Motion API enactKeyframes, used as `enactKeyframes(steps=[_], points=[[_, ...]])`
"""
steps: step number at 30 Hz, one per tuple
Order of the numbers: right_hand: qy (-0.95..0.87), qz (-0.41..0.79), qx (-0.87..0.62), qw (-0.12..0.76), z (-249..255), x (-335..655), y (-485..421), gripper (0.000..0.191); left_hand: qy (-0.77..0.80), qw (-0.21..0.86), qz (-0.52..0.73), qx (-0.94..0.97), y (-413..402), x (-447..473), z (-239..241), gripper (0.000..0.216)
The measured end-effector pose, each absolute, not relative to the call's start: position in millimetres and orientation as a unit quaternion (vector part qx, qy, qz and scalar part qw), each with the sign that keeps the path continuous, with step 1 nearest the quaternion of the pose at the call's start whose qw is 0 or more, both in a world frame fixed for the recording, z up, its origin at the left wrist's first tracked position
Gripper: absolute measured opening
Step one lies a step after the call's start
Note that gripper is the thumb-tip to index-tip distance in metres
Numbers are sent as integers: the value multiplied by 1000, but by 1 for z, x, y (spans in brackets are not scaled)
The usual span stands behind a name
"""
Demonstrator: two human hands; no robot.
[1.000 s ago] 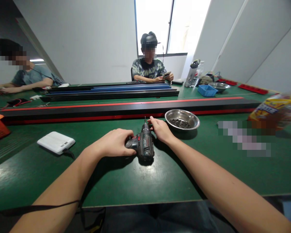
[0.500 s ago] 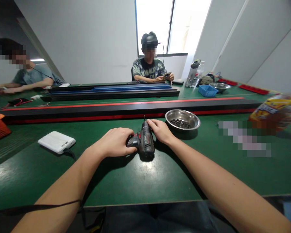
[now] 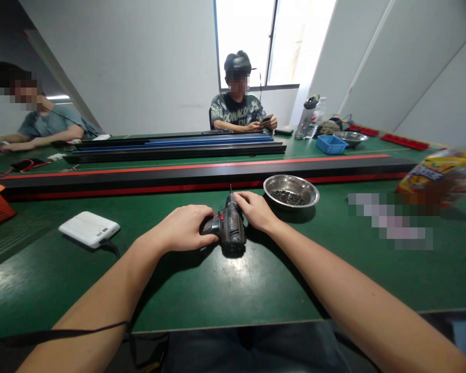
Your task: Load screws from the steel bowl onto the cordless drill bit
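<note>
Drill (image 3: 230,229) lies on the green counter (image 3: 225,290) beside a steel bowl (image 3: 308,187), with the left hand (image 3: 186,227) closed round its grip and the right hand (image 3: 256,210) pinching the chuck; risk noted: a squeezed trigger could spin the bit against those fingertips.
</note>
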State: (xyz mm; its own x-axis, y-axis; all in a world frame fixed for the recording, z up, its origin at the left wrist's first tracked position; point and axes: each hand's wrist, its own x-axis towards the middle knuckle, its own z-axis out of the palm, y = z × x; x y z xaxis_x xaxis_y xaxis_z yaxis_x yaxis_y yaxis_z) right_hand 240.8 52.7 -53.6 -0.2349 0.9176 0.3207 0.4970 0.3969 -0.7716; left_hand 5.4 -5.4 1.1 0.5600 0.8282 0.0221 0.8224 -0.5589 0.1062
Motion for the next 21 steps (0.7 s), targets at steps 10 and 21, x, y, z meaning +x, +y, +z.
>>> enactKeyframes(steps=[10, 21], points=[[-747, 250, -474, 393, -56, 240, 53, 40, 457, 44, 41, 888, -4, 4, 0, 33], [-768, 199, -481, 373, -55, 238, 51, 39, 466, 47, 37, 883, -4, 4, 0, 33]])
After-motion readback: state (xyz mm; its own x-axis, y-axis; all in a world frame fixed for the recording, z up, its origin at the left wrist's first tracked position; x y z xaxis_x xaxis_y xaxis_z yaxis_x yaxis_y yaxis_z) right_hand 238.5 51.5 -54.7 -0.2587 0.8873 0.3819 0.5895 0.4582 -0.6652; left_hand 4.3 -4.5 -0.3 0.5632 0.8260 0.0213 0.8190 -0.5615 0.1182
